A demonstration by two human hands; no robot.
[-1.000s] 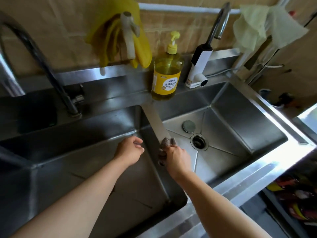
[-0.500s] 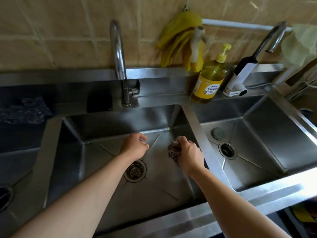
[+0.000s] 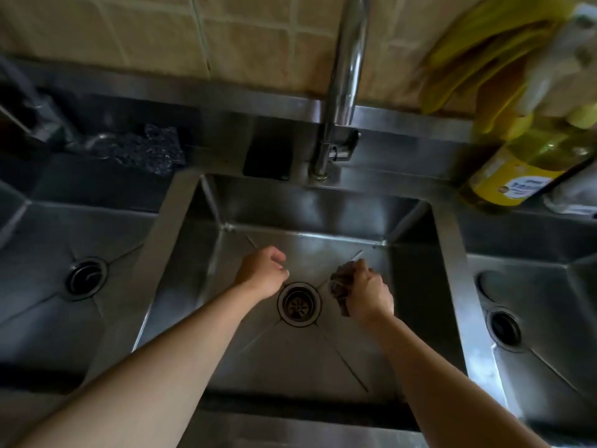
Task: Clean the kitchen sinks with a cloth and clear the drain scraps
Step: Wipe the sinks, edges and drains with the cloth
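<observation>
We count three stainless steel sinks side by side: the middle sink [image 3: 416, 286] directly below us, a left sink [image 3: 38, 312] and a right sink [image 3: 549, 367], each with one round drain. The middle drain [image 3: 298, 304] carries a strainer with a star-like pattern; whether scraps lie in it we cannot tell. The left drain [image 3: 86, 279] and the right drain [image 3: 504, 328] are dark.

Both of our bare arms reach down into the middle sink. Our right hand [image 3: 368, 294] is just right of the middle drain, its fingers clenched around one crumpled dark brownish cloth [image 3: 341, 286], which bulges out on the side nearest the drain. Our left hand [image 3: 263, 271] is just left of and behind the same drain, fingers loosely curled and holding nothing, apart from the cloth.

One curved chrome faucet [image 3: 342, 92] rises from the back ledge behind the middle sink, with one small dark rectangular block [image 3: 268, 160] just left of its base. Further left on the ledge lies one dark scouring pad [image 3: 151, 150]. At the upper right, one bottle of yellow dish soap [image 3: 523, 166] appears tilted and blurred, and yellow rubber gloves [image 3: 478, 59] hang on the tan tiled wall [image 3: 129, 30] above it; the blur stops us counting the gloves.
</observation>
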